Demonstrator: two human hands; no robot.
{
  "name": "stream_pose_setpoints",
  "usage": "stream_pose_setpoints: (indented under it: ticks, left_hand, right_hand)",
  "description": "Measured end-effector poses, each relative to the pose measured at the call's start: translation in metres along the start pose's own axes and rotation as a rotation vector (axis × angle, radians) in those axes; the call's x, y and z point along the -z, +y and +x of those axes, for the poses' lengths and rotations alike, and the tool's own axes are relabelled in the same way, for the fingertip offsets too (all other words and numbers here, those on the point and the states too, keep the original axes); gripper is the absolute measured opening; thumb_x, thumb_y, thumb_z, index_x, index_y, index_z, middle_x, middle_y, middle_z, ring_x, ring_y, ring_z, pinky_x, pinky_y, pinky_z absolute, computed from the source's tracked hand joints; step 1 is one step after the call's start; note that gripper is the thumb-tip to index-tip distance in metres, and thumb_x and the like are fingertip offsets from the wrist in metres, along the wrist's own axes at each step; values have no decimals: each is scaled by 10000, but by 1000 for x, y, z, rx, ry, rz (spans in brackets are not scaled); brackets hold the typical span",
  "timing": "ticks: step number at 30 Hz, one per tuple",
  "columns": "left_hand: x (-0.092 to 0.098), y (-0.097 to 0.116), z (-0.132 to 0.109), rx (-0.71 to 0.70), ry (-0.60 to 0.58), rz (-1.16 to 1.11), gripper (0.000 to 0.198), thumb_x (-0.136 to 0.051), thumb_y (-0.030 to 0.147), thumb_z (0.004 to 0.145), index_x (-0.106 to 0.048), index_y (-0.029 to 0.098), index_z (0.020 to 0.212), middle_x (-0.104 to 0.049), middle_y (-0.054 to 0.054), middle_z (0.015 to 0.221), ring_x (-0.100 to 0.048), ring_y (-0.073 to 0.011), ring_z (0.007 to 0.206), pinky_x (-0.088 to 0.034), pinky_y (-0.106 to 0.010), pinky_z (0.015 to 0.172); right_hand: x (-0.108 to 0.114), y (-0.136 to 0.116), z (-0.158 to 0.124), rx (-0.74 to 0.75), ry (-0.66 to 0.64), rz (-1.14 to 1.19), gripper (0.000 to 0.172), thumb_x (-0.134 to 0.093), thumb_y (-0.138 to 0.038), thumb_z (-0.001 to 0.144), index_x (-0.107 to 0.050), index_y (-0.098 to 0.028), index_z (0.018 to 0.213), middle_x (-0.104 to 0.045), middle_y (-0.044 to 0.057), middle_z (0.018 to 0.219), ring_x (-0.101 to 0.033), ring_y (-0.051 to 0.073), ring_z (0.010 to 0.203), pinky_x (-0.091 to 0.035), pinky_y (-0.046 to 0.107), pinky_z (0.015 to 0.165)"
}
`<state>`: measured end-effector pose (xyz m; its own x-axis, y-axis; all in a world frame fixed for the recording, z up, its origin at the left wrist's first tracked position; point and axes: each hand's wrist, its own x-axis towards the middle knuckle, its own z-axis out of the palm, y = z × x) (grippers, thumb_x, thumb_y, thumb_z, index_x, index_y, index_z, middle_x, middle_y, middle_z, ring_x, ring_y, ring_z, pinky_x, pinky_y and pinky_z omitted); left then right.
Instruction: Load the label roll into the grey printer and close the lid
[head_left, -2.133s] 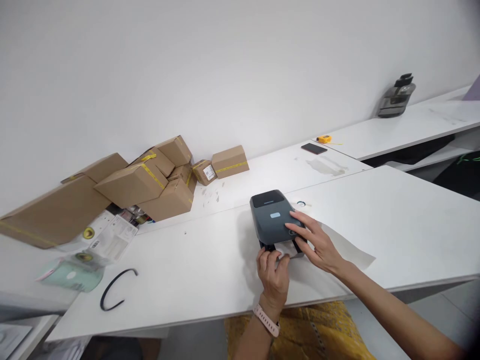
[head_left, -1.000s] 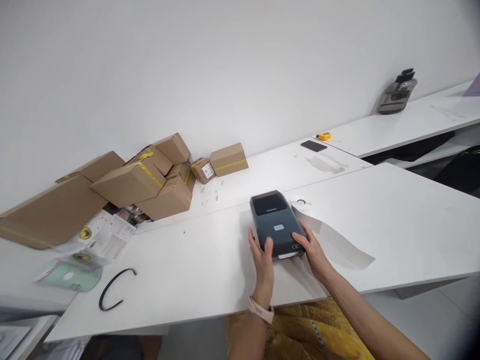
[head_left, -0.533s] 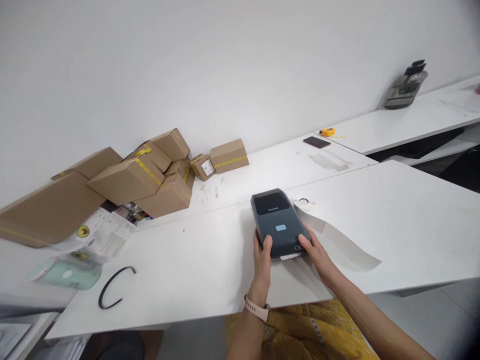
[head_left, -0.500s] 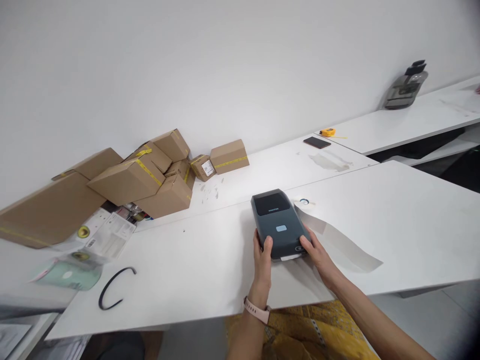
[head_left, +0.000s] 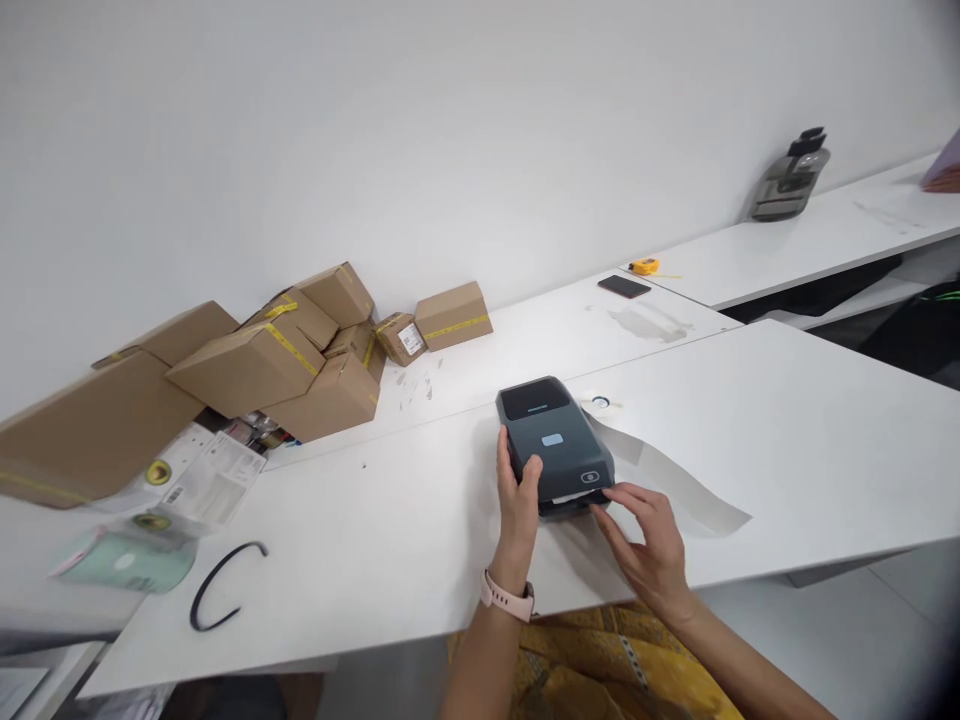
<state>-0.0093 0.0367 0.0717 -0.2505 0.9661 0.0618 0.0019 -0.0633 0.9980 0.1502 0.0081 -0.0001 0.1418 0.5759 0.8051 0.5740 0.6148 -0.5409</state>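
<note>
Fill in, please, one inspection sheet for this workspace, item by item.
surface: white table, small smudges at the back.
job's things: dark label printer, white label edge at its front slot.
clutter: cardboard boxes, papers, black curved band, long paper strip, phone, yellow tape measure.
hands: left hand grips the printer's left side; right hand open, fingertips at the front slot.
cables: nothing seen.
surroundings: white wall; grey device on a farther counter.

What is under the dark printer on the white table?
A white paper strip emerges at the right edge of the printer, flat on the table. Whether it runs beneath is hidden by the body.
</note>
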Motion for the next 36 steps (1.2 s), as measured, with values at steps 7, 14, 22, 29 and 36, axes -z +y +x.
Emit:
stream_pose_setpoints:
  ticks: [7, 14, 22, 29, 36]
  left_hand:
    - [1, 0, -1, -10, -7, 6, 667, -576, 440, 946, -342, 309, 1557, -309, -27, 1666, -323, -249, 1515, -355, -353, 1203]
    - [1, -1, -1, -7, -2, 18, 667, -592, 449, 936, -350, 338, 1548, -328, -25, 1657, -347, -257, 1503, -359, -372, 1202]
    - [0, -2, -2, -21, -6, -25, 686, -589, 454, 947, -322, 332, 1567, -290, -30, 1673, -327, -262, 1511, -363, -372, 1201]
    - [1, -2, -5, -2, -6, -8, 682, -598, 467, 940, -335, 341, 1557, -304, -21, 1667, -322, -262, 1514, -378, -361, 1189]
    - [1, -13, -11, -3, -4, -66, 695, -612, 481, 934, -340, 330, 1556, -319, -41, 1660, -361, -268, 1494, -399, -374, 1180]
  right_hand:
    - [-13, 12, 9, 295, -16, -220, 328, -702, -150, 878, -683, -351, 1136, -706, 47, 999, -657, 212, 860, -508, 360, 757]
    - [-12, 12, 10, 321, -84, -177, 280, -680, -114, 890, -712, -348, 1040, -762, -6, 926, -655, 195, 848, -447, 364, 789]
    - [12, 0, 5, 410, -160, -155, 263, -687, -57, 860, -684, -290, 983, -801, -45, 962, -704, 195, 898, -464, 380, 818]
    - [38, -2, -10, 421, -257, -98, 305, -627, -46, 867, -690, -288, 1043, -799, -29, 974, -721, 214, 900, -486, 407, 828]
    - [40, -1, -25, 403, -328, -67, 285, -609, -26, 867, -699, -242, 1029, -790, -7, 974, -707, 204, 927, -482, 401, 876]
